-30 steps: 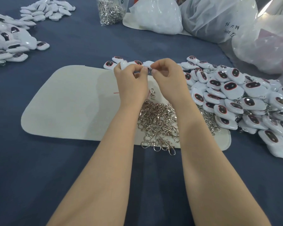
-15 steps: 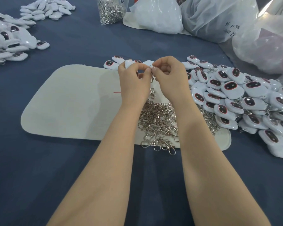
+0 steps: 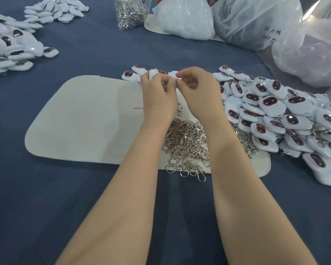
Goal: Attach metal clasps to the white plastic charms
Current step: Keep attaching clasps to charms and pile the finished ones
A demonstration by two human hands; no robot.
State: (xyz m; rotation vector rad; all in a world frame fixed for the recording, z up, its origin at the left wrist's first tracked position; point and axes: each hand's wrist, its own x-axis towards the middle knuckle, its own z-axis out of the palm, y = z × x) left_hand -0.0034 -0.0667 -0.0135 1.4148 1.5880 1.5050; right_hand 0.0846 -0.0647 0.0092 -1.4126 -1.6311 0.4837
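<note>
Head view: we see a beige felt mat [image 3: 88, 127], flat with rounded corners, lying on a navy tablecloth [image 3: 84, 197]. On the mat's right half sits the clasp pile [image 3: 185, 142], shiny silver swivel hooks tangled loosely. Overlapping the mat's right edge is the charm heap [image 3: 287, 115], glossy white rounded plastic pieces with dark ovals rimmed in red.

Both forearms reach in over the mat's near edge, and the hands meet above its far edge. The left hand [image 3: 159, 96] has its fingers curled around one white charm [image 3: 152, 74]. The right hand [image 3: 201, 92] pinches thumb to forefinger right at that charm. A metal clasp [image 3: 179, 109] hangs just below the pinch, though we can't see the exact joint.

Beyond the mat are a clear bag of clasps [image 3: 130, 12] and crinkled translucent plastic sacks [image 3: 256, 22]. Far left of the mat are more charm piles [image 3: 11, 48].
</note>
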